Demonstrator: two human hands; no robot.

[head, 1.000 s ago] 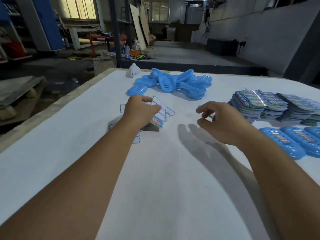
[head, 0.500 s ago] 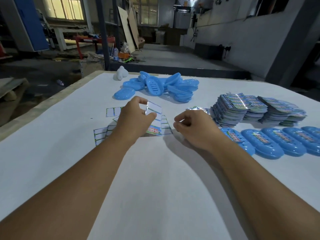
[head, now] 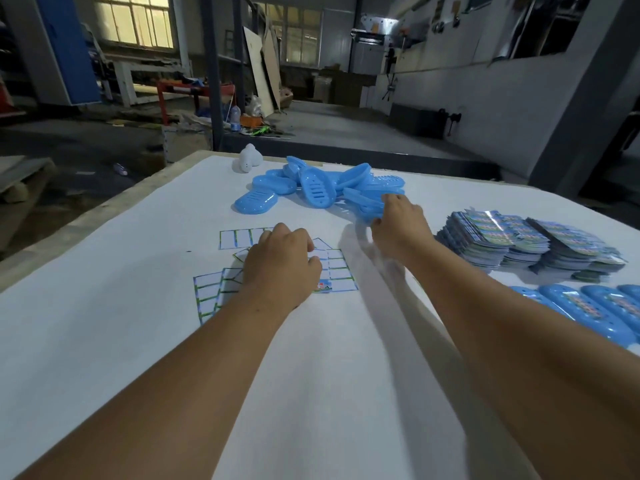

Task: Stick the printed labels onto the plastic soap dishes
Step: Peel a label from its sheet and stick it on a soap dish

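Note:
A loose pile of blue plastic soap dishes (head: 315,185) lies at the far middle of the white table (head: 104,341). My right hand (head: 398,223) reaches into the pile's near right edge, with fingers over and thumb under one soap dish (head: 363,202). My left hand (head: 282,265) sits knuckles up on a label sheet (head: 337,271), fingers curled and thumb pinching it; one coloured label (head: 323,285) shows at the sheet's near corner. A row of blue dishes with labels on them (head: 588,310) lies at the right.
Mostly blank backing sheets (head: 207,292) are scattered around my left hand. Stacks of glossy printed cards (head: 519,244) stand at the right, behind the labelled row. A small white object (head: 247,159) sits at the table's far edge. Beyond the table is a workshop floor.
My right hand has moved from beside the label sheets forward to the dish pile and taken hold of a dish. My left hand has lowered the lifted sheet flat onto the table.

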